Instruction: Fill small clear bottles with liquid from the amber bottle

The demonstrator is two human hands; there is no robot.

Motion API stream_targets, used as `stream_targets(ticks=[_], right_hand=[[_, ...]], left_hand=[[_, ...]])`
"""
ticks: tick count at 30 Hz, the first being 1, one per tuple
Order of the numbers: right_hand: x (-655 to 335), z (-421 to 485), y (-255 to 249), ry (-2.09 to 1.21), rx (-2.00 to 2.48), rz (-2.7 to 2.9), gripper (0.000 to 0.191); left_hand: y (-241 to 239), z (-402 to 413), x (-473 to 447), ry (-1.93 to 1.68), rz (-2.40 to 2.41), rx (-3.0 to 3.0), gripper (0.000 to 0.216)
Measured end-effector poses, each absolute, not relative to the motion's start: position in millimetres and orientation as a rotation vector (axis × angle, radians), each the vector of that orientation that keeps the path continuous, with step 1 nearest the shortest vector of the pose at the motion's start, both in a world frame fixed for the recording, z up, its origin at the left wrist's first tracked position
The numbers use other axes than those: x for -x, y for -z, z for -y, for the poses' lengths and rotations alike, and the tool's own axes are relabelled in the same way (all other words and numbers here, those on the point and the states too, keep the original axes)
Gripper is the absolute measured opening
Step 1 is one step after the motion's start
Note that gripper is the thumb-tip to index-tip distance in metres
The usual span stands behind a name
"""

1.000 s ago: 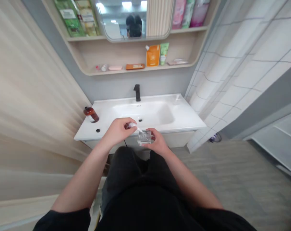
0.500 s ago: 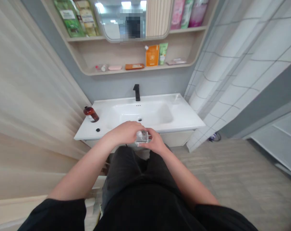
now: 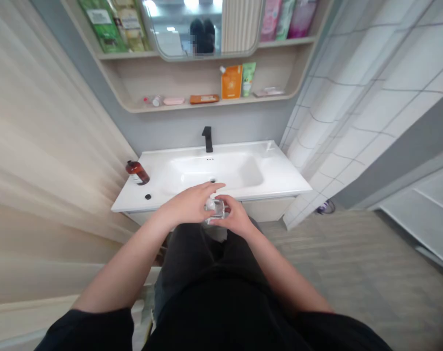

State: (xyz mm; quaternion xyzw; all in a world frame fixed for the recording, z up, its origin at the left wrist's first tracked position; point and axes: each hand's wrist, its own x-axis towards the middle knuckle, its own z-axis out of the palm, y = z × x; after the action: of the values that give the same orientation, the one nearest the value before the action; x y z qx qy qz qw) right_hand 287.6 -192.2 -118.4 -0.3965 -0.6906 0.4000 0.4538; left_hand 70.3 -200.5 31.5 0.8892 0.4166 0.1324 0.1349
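In front of the washbasin's near edge, my right hand [image 3: 234,216] grips a small clear square container [image 3: 218,208] from the right, thumb and fingers on its sides. Something whitish shows at the container's left end; what it is cannot be made out. My left hand [image 3: 192,202] is at the container's left, its fingers stretched out over the top and its thumb touching the near side. Beyond both hands lies the white washbasin [image 3: 280,180].
A black faucet [image 3: 207,140] rises behind the basin. On the left of the counter stand a brown bottle [image 3: 137,173] and a small black round piece [image 3: 148,197]. Above, a wall shelf [image 3: 170,78] holds an orange pouch [image 3: 231,82], a green tube [image 3: 248,79] and several bottles.
The fingers of my left hand have lifted and straightened away from the container, and its thumb now shows. My right hand keeps the container in about the same place.
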Motion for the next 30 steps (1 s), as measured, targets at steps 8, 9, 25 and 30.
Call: stream_targets(ticks=[8,9,25,30], right_hand=[[-289,196,114,-0.973,0.999,1.745,0.084],[-289,196,114,-0.985,0.997,1.741,0.083],[-289,197,120,-1.085,0.974,1.696,0.089],[-291,198,120,-1.087,1.005,1.712,0.086]], left_hand=[[-35,206,-76,-0.218,-1.179,-2.67,0.023],[-36,207,-76,-0.231,-1.077,-2.693,0.032],[-29,212,-78,-0.128,-1.394,-2.648,0.025],[-29,211,-75,-0.159,-1.093,-2.739,0.028]])
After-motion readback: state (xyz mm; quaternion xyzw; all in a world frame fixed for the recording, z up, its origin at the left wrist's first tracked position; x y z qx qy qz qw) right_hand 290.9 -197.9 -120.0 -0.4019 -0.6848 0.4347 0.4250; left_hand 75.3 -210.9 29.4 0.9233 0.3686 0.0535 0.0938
